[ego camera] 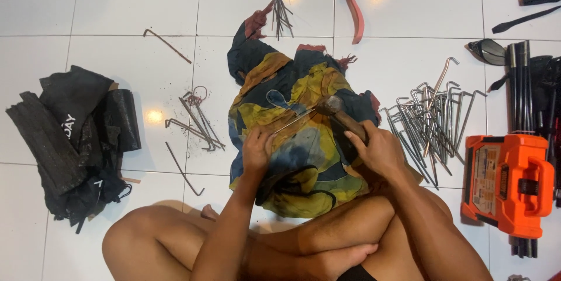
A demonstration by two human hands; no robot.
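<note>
Head view: you sit cross-legged on the white tile floor (117, 0), working on a metal peg.

Your left hand (257, 151) has its grip closed on a thin metal peg (292, 121) lying on the yellow-blue cloth (304, 158). Your right hand (380, 149) is clamped on a hammer (345, 116), its head touching the peg. The orange case (508, 181) at your right is closed, its contents hidden.

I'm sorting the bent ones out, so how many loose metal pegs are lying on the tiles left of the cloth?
About 6, though tangled ones may hide others. One lone peg lies at upper left, a tangled cluster of roughly four sits beside the cloth, and one bent peg lies below it.
</note>
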